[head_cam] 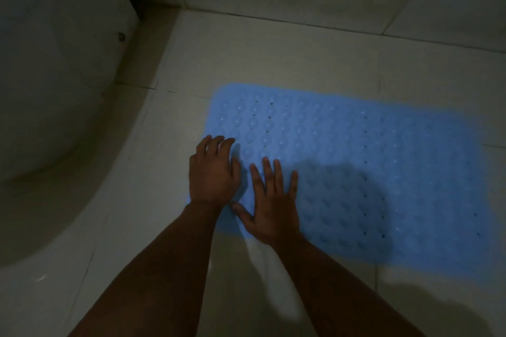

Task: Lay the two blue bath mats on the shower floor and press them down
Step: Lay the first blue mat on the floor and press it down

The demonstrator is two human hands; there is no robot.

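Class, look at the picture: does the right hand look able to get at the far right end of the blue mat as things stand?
Probably yes. The right hand lies flat on the mat's near left part, and nothing lies on the mat between it and the far end.

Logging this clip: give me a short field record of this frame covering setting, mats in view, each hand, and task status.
setting: dim tiled floor, curved white fixture at left
mats in view: one blue bath mat lying flat; a second is not visible
left hand: on the mat's left edge, fingers loosely spread
right hand: flat on the mat, fingers straight and spread
task status: one mat laid, hands on its left end
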